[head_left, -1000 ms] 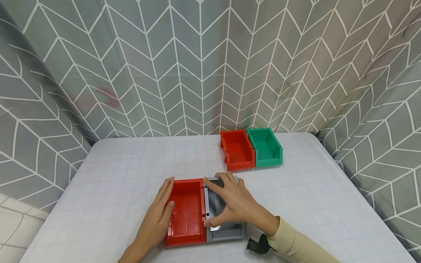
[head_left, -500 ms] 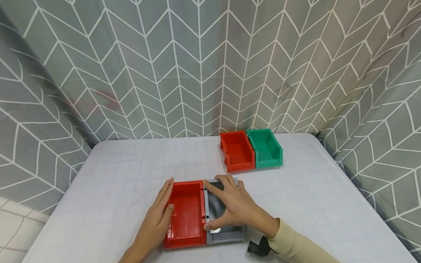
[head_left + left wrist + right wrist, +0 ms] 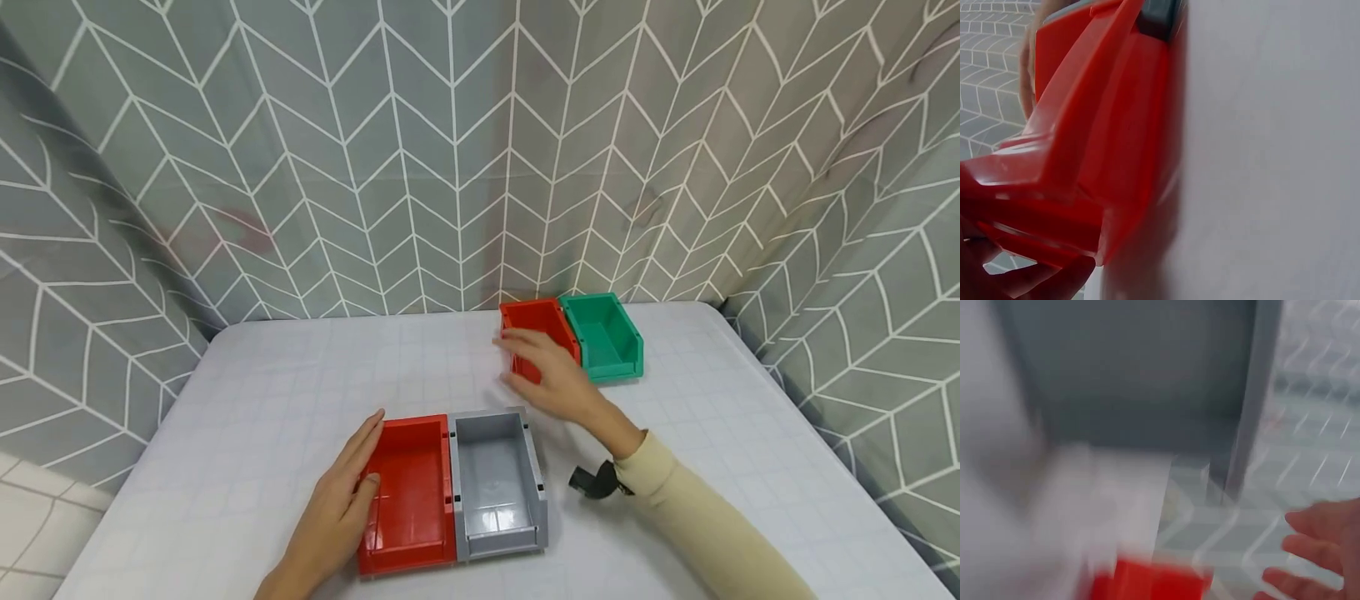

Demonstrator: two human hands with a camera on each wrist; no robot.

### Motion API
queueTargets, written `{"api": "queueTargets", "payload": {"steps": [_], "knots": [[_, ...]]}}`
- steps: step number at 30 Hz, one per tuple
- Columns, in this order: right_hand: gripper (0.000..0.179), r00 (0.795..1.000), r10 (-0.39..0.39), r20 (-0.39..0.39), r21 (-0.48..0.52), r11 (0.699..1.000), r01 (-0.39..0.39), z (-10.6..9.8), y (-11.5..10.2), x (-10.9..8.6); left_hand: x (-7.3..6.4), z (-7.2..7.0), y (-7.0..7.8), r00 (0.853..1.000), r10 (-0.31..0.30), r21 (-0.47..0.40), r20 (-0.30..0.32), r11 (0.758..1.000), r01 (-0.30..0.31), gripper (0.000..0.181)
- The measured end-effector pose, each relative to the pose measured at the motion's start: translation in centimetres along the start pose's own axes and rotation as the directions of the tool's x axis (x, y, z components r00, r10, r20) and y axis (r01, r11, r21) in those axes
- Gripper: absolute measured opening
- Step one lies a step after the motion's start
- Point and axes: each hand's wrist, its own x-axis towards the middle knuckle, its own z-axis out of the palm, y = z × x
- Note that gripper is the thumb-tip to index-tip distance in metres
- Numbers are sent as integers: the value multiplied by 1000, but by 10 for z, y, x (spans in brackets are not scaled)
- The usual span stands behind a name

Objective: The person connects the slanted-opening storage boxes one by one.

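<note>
Side by side on the near part of the table stand a larger red storage bin (image 3: 411, 492) and a grey storage bin (image 3: 497, 475), their long walls together. My left hand (image 3: 333, 496) holds the red bin's left wall, thumb over the rim and fingers along the outside. In the left wrist view its fingertips (image 3: 1054, 275) show at the red bin (image 3: 1085, 144). My right hand (image 3: 551, 375) is in the air with spread fingers, overlapping a smaller red bin (image 3: 536, 315) at the back in the head view; nothing is in it. The right wrist view is blurred, with the grey bin (image 3: 1135, 369) large in it.
A green bin (image 3: 606, 337) stands against the right side of the smaller red one near the table's far edge. A patterned grey curtain (image 3: 450, 167) rises behind and on both sides. A black strap piece (image 3: 596, 481) hangs at the right wrist.
My right hand has let go of the grey bin and moved up and away toward the smaller red bin. The near bins have shifted slightly left; my left hand stays on the red one.
</note>
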Motion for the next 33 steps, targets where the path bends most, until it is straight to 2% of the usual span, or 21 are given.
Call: {"api": "queueTargets", "payload": {"steps": [2, 4, 9, 14, 17, 21, 27, 33], "knots": [[48, 999, 4, -44, -38, 999, -5, -9, 22, 17, 0, -2, -1, 1000, 6, 19, -4, 1000, -5, 78], [46, 999, 27, -45, -97, 995, -31, -18, 39, 33, 0, -5, -2, 1000, 13, 32, -8, 999, -13, 78], [45, 993, 110, 49, -207, 974, -98, -33, 72, 66, 0, -10, -8, 999, 29, 38, -19, 999, -29, 76], [44, 962, 220, 158, -198, 962, -188, -39, 92, 84, 1, -12, -11, 999, 40, 29, -18, 999, -40, 74], [44, 939, 274, 208, -194, 952, -235, -38, 101, 86, 0, -12, -12, 999, 39, 26, -18, 999, -38, 74], [34, 933, 292, 211, -168, 951, -260, -34, 107, 84, 0, -12, -12, 999, 37, 32, -18, 999, -37, 73], [26, 938, 287, 193, -141, 954, -263, -26, 115, 77, -1, -12, -11, 999, 32, 38, -19, 999, -31, 73], [25, 961, 230, 153, -98, 971, -217, -25, 121, 71, -1, -10, -11, 999, 28, 22, -21, 999, -27, 73]]}}
